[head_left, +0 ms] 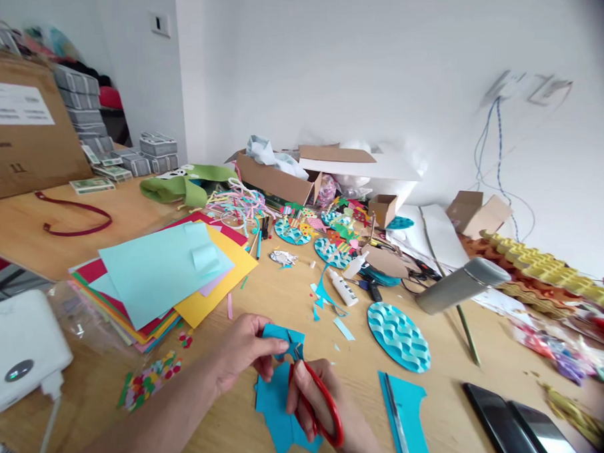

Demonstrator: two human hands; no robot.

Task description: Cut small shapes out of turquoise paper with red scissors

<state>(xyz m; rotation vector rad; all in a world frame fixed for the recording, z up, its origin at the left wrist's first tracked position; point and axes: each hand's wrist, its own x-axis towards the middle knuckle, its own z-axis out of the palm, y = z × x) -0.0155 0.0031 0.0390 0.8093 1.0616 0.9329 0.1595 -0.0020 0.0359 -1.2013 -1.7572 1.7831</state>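
Worktop [264, 288] crowded on most sides; its left edge shows just past the white device [27, 335]. Bare wood ahead of the hands, between the paper stack [155, 267] on the left and the wavy blue oval [400, 337] on the right, with blue scraps [324, 292] and a glue bottle [343, 288] at the far end. More bare wood right of the right hand, up to a cut blue sheet [414, 400] with a thin silver tool [397, 423] lying on it; two dark phones [496, 428] beyond that, grey flask [459, 287] farther back. Paper dots [150, 380] beside the left forearm.

Left hand [246, 347]: grip closed, thumb and fingers pinching a small blue piece [273, 331] at bottom middle, over more blue paper [275, 393]. Right hand [342, 388]: grip wrapped round the red handles of the scissors [331, 403]; blades slightly parted, at the small blue piece, close to the left thumb
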